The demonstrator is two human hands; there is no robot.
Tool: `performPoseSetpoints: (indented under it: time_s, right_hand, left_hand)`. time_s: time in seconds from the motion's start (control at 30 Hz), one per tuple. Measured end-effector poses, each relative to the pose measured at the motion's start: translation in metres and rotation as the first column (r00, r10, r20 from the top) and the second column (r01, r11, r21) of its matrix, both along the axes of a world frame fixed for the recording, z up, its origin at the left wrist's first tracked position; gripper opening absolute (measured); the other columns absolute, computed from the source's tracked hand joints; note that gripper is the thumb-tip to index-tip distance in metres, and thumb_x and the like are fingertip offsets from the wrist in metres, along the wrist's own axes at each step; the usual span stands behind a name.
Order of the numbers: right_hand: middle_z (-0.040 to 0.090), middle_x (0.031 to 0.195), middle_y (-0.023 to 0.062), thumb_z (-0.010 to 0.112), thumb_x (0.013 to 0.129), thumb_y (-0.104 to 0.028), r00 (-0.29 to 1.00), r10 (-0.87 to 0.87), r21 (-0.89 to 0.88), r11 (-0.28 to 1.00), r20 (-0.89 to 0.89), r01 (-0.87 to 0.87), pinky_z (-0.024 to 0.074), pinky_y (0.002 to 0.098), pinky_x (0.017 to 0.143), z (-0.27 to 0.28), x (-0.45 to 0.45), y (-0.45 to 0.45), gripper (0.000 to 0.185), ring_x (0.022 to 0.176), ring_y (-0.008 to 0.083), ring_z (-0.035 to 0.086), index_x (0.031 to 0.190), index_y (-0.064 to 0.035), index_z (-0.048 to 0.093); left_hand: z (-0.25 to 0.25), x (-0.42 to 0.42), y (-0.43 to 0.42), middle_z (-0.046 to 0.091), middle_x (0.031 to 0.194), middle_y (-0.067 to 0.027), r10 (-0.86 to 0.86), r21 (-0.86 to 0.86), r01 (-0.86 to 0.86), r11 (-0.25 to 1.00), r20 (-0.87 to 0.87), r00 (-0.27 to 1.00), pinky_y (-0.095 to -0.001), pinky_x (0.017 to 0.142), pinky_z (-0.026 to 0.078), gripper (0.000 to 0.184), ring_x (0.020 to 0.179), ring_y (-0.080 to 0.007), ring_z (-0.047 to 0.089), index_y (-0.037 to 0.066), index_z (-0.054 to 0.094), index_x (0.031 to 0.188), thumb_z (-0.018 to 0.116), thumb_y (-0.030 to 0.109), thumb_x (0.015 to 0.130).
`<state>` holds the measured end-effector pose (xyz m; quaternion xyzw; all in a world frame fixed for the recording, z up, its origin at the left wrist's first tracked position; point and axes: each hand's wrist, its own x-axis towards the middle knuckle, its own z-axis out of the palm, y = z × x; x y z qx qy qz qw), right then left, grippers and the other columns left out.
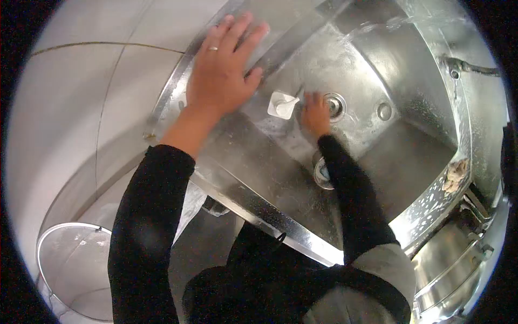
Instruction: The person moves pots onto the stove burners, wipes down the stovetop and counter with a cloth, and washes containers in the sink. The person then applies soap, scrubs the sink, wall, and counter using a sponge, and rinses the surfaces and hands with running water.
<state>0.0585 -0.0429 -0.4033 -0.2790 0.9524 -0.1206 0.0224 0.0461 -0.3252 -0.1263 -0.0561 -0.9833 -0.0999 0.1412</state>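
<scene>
My left hand (222, 73) is open, fingers apart, with a ring on one finger. It is over the left end of the steel sink (253, 156), and I cannot tell whether it presses on the metal. Down in the basin, my right hand (316, 114) is beside the round drain (335, 107). Its fingers are blurred, so whether they hold anything is unclear. Just left of that hand lies a small white square dish (281, 105) with what looks like a white spoon on it. A round item (322, 174) is partly hidden behind my right sleeve.
A small round disc (384, 112) is right of the drain. On the right ledge sits a tan scrubber-like clump (456, 175), with a hose or tap (475, 69) farther up. A large metal pot (450, 270) is at lower right, a round container (75, 264) at lower left.
</scene>
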Motion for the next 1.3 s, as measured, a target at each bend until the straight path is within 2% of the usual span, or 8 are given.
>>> performPoseSetpoints:
  time_s: [0.2, 0.27, 0.47, 0.73, 1.0, 1.13, 1.23, 1.3]
  right_hand:
    - [0.054, 0.129, 0.0208, 0.058, 0.087, -0.016, 0.862, 0.006, -0.049, 0.999, 0.507, 0.021, 0.0438, 0.0487, 0.096, 0.006, 0.088, -0.030, 0.043, 0.115, 0.0417, 0.052, 0.127, -0.0021, 0.057]
    - [0.055, 0.127, 0.0203, 0.057, 0.090, -0.018, 0.813, 0.026, -0.414, 0.870, 0.582, 0.269, 0.0452, 0.0466, 0.094, -0.001, 0.069, -0.063, 0.040, 0.113, 0.0383, 0.054, 0.127, -0.0033, 0.058]
    - [0.056, 0.117, 0.0195, 0.056, 0.090, -0.018, 0.899, 0.264, -0.113, 0.964, 0.350, -0.239, 0.0466, 0.0448, 0.092, -0.036, 0.095, -0.103, 0.039, 0.108, 0.0321, 0.057, 0.129, -0.0144, 0.063]
    - [0.059, 0.111, 0.0175, 0.058, 0.085, -0.012, 0.994, -0.078, -0.042, 0.996, 0.072, 0.081, 0.0477, 0.0464, 0.091, -0.019, -0.104, 0.075, 0.036, 0.104, 0.0361, 0.058, 0.121, -0.0112, 0.060]
    - [0.066, 0.099, 0.0217, 0.060, 0.083, -0.017, 0.931, -0.156, 0.235, 0.969, 0.329, 0.079, 0.0504, 0.0518, 0.079, -0.104, -0.001, 0.170, 0.034, 0.089, 0.0427, 0.064, 0.113, -0.0006, 0.055]
    - [0.064, 0.092, 0.0228, 0.062, 0.084, -0.023, 0.886, 0.119, 0.099, 0.978, 0.448, -0.182, 0.0501, 0.0514, 0.077, -0.068, 0.021, 0.066, 0.030, 0.085, 0.0426, 0.063, 0.104, -0.0007, 0.060]
    - [0.066, 0.095, 0.0222, 0.061, 0.086, -0.019, 0.800, 0.053, -0.215, 0.972, 0.597, 0.097, 0.0497, 0.0516, 0.078, -0.042, 0.063, -0.017, 0.031, 0.089, 0.0390, 0.065, 0.111, -0.0015, 0.061]
    - [0.067, 0.099, 0.0217, 0.061, 0.086, -0.018, 0.788, -0.056, 0.050, 0.998, 0.613, 0.032, 0.0494, 0.0526, 0.079, -0.075, 0.110, -0.040, 0.032, 0.092, 0.0397, 0.065, 0.114, -0.0021, 0.060]
  left_hand:
    - [-0.004, 0.004, 0.000, 0.046, 0.147, -0.0073, -0.004, 0.040, 0.003, 0.999, 0.005, 1.000, -0.0462, 0.115, 0.033, 0.068, 0.137, -0.0338, 0.041, 0.023, 0.049, 0.143, 0.069, 0.023, 0.078]
    - [-0.003, 0.004, -0.001, 0.042, 0.152, -0.0090, -0.030, 0.033, 0.029, 0.999, 0.035, 0.999, -0.0491, 0.114, 0.034, 0.073, 0.138, -0.0390, 0.039, 0.022, 0.046, 0.146, 0.071, 0.025, 0.077]
    - [0.001, 0.002, 0.005, 0.044, 0.150, -0.0078, -0.004, -0.010, 0.005, 1.000, 0.043, 0.999, -0.0462, 0.116, 0.032, 0.069, 0.139, -0.0340, 0.039, 0.022, 0.048, 0.144, 0.069, 0.022, 0.078]
    - [0.003, -0.002, 0.005, 0.043, 0.151, -0.0070, 0.002, -0.007, -0.002, 1.000, 0.073, 0.997, -0.0479, 0.114, 0.033, 0.067, 0.140, -0.0360, 0.037, 0.021, 0.049, 0.143, 0.066, 0.021, 0.078]
    - [-0.001, 0.000, 0.006, 0.043, 0.151, -0.0079, -0.036, 0.004, 0.036, 0.999, 0.020, 0.999, -0.0486, 0.114, 0.034, 0.066, 0.139, -0.0373, 0.038, 0.022, 0.049, 0.144, 0.066, 0.021, 0.080]
    - [-0.001, 0.001, 0.004, 0.042, 0.152, -0.0074, -0.022, -0.027, 0.023, 0.999, 0.047, 0.999, -0.0476, 0.115, 0.032, 0.066, 0.140, -0.0363, 0.037, 0.022, 0.047, 0.145, 0.066, 0.022, 0.081]
    - [-0.002, -0.002, 0.007, 0.038, 0.155, -0.0104, -0.099, -0.017, 0.099, 0.995, -0.002, 0.995, -0.0493, 0.115, 0.033, 0.077, 0.140, -0.0393, 0.036, 0.022, 0.043, 0.148, 0.074, 0.025, 0.079]
    - [0.000, -0.001, 0.009, 0.038, 0.155, -0.0104, -0.099, -0.020, 0.099, 0.995, 0.003, 0.995, -0.0490, 0.115, 0.033, 0.076, 0.140, -0.0391, 0.036, 0.022, 0.042, 0.149, 0.074, 0.025, 0.079]
